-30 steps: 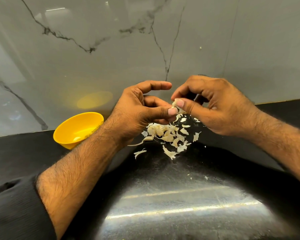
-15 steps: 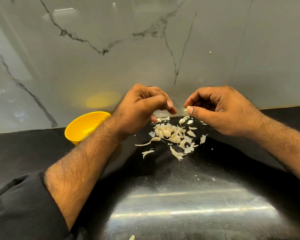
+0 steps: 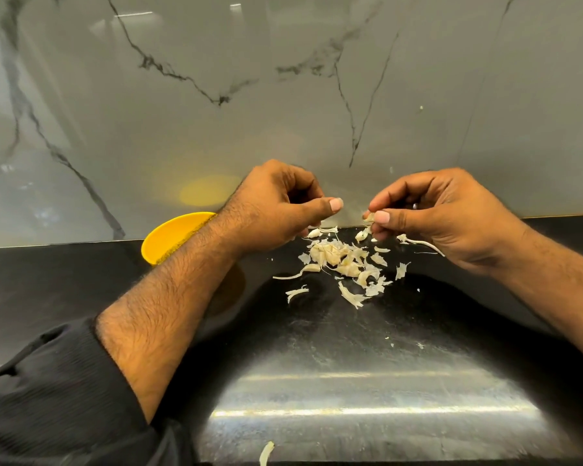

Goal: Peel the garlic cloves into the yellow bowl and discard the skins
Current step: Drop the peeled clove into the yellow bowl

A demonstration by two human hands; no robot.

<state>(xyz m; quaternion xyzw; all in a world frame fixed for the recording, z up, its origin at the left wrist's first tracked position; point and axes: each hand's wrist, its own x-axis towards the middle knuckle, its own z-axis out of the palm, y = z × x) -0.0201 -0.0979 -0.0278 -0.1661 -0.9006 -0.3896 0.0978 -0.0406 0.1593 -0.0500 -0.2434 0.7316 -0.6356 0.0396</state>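
Two hands hang over a black bench (image 3: pixel 317 358), a little apart. The right hand (image 3: pixel 441 213) has its fingers curled, and its thumb and first finger pinch a small piece of garlic (image 3: pixel 369 217). The left hand (image 3: pixel 276 206) has curled fingers too, with the thumb sticking out; I cannot tell if it holds anything. A pile of garlic skins (image 3: pixel 344 260) lies on the bench just under both hands. The yellow bowl (image 3: pixel 172 237) sits to the left by the marble wall (image 3: pixel 283 95), partly hidden behind the left arm. One more skin (image 3: pixel 266 453) lies at the near edge.
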